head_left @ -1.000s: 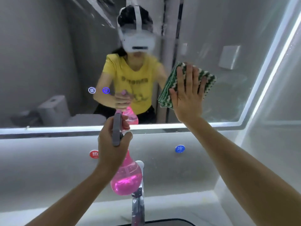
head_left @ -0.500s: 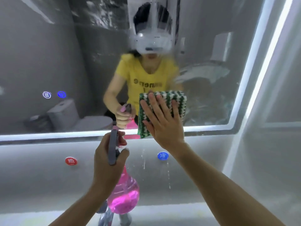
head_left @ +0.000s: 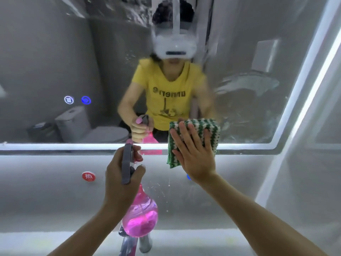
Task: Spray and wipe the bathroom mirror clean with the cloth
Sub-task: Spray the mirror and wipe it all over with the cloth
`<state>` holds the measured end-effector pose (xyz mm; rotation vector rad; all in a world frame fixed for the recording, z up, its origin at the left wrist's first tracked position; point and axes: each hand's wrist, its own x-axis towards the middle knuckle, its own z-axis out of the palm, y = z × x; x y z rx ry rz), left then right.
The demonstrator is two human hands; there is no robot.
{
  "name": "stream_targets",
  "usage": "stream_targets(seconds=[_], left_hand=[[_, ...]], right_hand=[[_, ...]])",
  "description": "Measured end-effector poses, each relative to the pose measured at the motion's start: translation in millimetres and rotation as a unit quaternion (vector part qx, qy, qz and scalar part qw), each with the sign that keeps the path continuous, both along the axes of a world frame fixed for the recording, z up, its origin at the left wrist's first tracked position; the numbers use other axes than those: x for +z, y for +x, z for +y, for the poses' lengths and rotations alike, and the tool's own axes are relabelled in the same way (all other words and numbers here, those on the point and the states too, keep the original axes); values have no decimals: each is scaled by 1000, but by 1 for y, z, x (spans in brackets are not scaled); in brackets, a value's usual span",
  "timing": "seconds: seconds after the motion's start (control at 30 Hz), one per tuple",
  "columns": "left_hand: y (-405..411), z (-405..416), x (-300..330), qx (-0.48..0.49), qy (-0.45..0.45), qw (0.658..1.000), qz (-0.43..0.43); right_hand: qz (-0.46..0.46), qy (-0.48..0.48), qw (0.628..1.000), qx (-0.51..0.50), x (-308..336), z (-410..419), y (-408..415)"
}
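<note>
The mirror (head_left: 55, 52) showed wet streaks at its right side. The right hand (head_left: 193, 154), fingers spread flat, pressed the green-and-white cloth (head_left: 199, 126) across the lit lower edge. The left hand (head_left: 120, 182) gripped the pink spray bottle (head_left: 140, 217) before the grey wall (head_left: 46, 191), near a red sticker (head_left: 88, 176).

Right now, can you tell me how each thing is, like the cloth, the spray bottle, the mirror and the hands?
Green-and-white cloth: folded, pressed flat over the mirror's bottom edge.
Right hand: open, palm flat on the cloth.
Pink spray bottle: upright, partly full of pink liquid.
Left hand: closed around the bottle's neck.
Mirror: wet and streaky on the right side, edge light on.
Red tap button: on the wall, untouched.
</note>
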<state>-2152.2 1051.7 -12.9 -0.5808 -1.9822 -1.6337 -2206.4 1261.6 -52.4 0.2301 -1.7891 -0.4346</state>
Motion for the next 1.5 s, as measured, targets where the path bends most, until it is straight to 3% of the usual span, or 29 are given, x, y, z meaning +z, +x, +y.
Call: stream_targets(seconds=[0.13, 0.4, 0.6, 0.87, 1.07, 1.3, 1.4, 1.5], left_hand=[[-1, -25, 9, 18, -9, 1000, 18], [-9, -74, 8, 64, -28, 997, 40], [-8, -42, 0, 53, -28, 998, 35], [1, 22, -21, 8, -45, 997, 65], [-1, 45, -36, 14, -38, 998, 46], [0, -6, -36, 50, 0, 998, 44], [2, -31, -32, 65, 41, 996, 36], [7, -52, -20, 68, 21, 996, 61]], right_hand=[[-37, 54, 998, 19, 16, -49, -14], [-36, 59, 997, 40, 23, -93, -26], [-22, 115, 992, 55, 25, -51, -17], [10, 80, 996, 33, 8, 52, 14], [10, 50, 998, 46, 3, 62, 20], [25, -31, 999, 16, -12, 17, 1], [1, 13, 999, 33, -11, -36, -15], [-16, 61, 996, 62, -7, -100, -34]])
